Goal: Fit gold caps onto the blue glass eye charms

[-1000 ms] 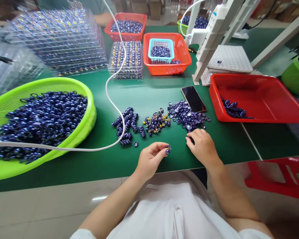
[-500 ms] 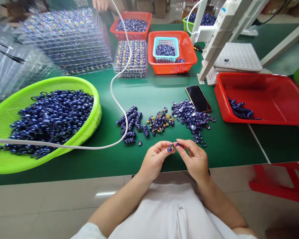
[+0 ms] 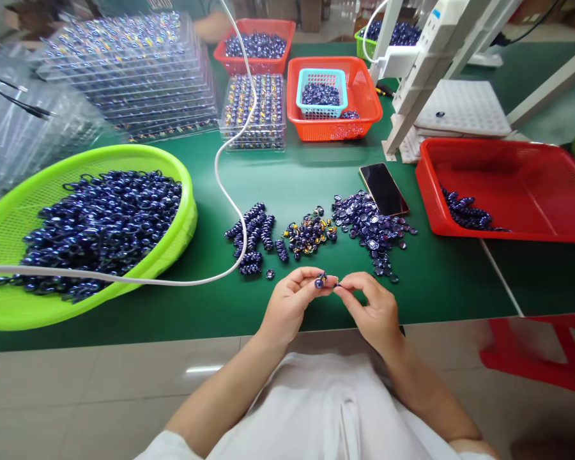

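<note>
My left hand [image 3: 290,303] is closed, pinching a small shiny dark-blue piece with a little yellow on it [image 3: 321,280] between thumb and fingers. Close beside it, my right hand [image 3: 374,311] pinches a small dark cap-like piece [image 3: 337,286] at its fingertips, mostly covered. Just beyond the hands lies a pile of small yellow-and-blue pieces [image 3: 311,233]. To its right spreads a heap of round dark-blue caps [image 3: 371,223]. Ribbed dark-blue stacks [image 3: 252,233] lie to the left, with a single round piece [image 3: 270,274] near them.
A green basket [image 3: 189,217] of dark-blue pieces stands left, crossed by a white cable [image 3: 216,169]. A phone [image 3: 384,188] touches the caps. Red tray [image 3: 531,185] is right; orange basket [image 3: 361,76] and clear trays [image 3: 253,112] are behind. A metal post [image 3: 412,96] rises at right.
My hands have drawn slightly apart, the left one shifting left with its piece. The right fingertips have lowered a little with the small dark piece. The view has shifted slightly.
</note>
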Demonstrator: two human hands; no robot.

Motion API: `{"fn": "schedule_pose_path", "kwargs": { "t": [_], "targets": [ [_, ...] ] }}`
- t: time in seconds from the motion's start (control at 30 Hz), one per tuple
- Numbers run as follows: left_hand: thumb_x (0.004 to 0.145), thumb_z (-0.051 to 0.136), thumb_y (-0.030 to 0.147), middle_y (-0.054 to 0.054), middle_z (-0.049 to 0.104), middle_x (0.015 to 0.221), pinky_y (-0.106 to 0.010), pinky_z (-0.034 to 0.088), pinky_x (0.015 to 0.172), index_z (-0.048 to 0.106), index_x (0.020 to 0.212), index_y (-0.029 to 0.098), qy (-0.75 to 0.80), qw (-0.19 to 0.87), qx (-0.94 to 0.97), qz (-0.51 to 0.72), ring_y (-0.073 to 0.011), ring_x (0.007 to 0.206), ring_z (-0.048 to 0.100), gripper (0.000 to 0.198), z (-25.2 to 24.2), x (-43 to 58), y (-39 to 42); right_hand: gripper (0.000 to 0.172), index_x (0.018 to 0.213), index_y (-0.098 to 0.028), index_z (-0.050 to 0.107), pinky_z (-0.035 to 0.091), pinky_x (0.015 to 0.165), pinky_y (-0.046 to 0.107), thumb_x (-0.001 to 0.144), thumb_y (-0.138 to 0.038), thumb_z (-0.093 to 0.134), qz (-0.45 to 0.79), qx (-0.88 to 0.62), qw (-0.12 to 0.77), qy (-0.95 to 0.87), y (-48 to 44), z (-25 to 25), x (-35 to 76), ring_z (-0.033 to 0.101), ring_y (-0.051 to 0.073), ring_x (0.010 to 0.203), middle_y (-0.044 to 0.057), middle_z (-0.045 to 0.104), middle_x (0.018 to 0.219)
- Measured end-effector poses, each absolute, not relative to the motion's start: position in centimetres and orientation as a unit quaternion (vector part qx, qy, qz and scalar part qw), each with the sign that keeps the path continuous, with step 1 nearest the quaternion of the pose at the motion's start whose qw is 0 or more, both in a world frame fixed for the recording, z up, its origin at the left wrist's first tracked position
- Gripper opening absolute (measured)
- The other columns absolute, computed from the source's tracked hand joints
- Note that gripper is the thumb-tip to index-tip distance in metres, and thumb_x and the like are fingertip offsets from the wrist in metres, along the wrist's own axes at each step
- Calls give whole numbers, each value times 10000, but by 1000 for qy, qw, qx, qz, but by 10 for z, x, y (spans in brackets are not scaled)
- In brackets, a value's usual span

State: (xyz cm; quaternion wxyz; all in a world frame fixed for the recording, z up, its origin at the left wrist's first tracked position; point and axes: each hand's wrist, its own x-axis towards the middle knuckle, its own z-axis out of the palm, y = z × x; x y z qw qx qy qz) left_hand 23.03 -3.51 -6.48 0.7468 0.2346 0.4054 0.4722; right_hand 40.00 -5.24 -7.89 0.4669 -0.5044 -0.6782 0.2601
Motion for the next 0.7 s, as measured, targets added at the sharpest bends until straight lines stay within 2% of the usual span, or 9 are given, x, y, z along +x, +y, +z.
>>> {"fn": "schedule_pose_path", "kwargs": {
  "t": [0.13,0.23,0.47,0.7],
  "targets": [
    [732,826,235,-36,764,821,-241,551,726,743,897,150,419,727,253,481,-135,726,697,203,-69,232,-36,50,886,-232,659,592,644,242,860,-224,701,433,-504,514,-543,-57,-75,394,692,131,696,-4,707,826],
    [702,844,234,-20,760,766,-240,557,717,770,864,162,428,713,269,486,-130,695,688,192,-71,237,-38,85,921,-233,692,626,635,261,846,-264,718,490,-497,546,-463,-57,-74,388,711,137,650,-4,735,811],
    [663,855,271,-54,796,820,-327,595,774,801,815,175,507,638,310,488,-207,761,728,187,-62,241,-41,73,929,-245,726,630,706,281,860,-264,707,458,-506,548,-483,-58,-77,382,715,153,751,10,736,870],
    [747,791,255,-47,798,867,-295,577,754,819,901,217,527,570,400,487,-202,779,718,161,-65,240,-47,60,921,-248,721,595,737,268,867,-243,695,451,-501,551,-492,-58,-81,384,686,159,844,18,713,905]
  ]
}}
